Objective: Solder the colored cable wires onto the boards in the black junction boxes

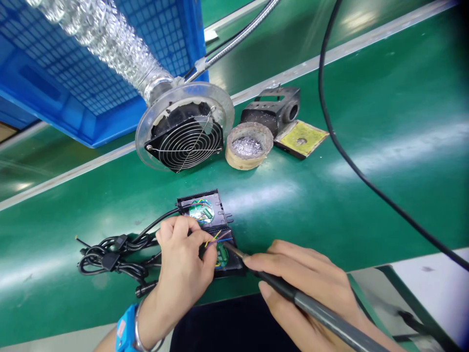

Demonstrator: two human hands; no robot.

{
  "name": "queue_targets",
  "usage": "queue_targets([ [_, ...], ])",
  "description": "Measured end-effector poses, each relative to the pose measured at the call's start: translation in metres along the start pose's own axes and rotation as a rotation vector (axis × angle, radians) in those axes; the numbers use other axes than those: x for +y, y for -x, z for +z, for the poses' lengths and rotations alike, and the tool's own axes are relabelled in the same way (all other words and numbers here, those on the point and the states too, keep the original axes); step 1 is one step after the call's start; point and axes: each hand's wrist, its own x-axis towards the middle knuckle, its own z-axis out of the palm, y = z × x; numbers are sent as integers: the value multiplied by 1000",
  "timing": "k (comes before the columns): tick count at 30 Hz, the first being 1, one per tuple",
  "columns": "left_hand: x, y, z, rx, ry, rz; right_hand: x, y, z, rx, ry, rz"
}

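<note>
An open black plastic case (214,215) lies on the green mat with a round green circuit board (201,210) in its far half and a second green board (222,255) in its near half. My left hand (181,264) pinches thin coloured wires (216,238) over the near board. My right hand (304,288) grips a grey soldering iron (322,313), its tip (230,248) touching the wires beside my left fingers. A blue wrist strap (125,330) sits on my left wrist.
A bundled black cable (110,256) runs left from the case. Behind it stand a fume extractor fan (185,134) on a foil duct, a solder dross pot (249,145), an iron stand with yellow sponge (289,124), and a blue crate (91,63). A black cord (351,161) crosses right.
</note>
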Motion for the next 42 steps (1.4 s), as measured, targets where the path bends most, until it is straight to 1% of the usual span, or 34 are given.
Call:
queue_targets([
  [4, 1, 0, 0, 1, -3, -34, 0, 2, 1, 1, -7, 18],
  [8, 2, 0, 0, 5, -10, -35, -2, 8, -3, -2, 20, 32],
  [13, 1, 1, -1, 6, -7, -23, -8, 10, -8, 52, 27, 82],
  [15, 1, 2, -1, 7, -10, -21, -10, 7, -8, 46, 13, 78],
  [19, 1, 2, 0, 8, -16, -16, -10, 3, -6, 67, -22, 13],
  [23, 0, 1, -1, 9, -9, -5, -7, 5, -4, 63, -34, 43],
  [27, 0, 1, -3, 9, 23, 3, -2, 4, -2, 73, -48, -21],
  [31, -1, 0, -7, 17, 66, 21, 1, 2, -1, 54, -64, 15],
  [35, -2, 1, -10, 4, 57, 48, 5, 0, -1, 29, -112, 4],
  [38, -2, 1, -11, -4, 51, 49, 9, -4, -2, -16, -143, 19],
  [42, -2, 1, -10, 14, 53, 43, 12, -9, -5, -50, -185, 45],
])
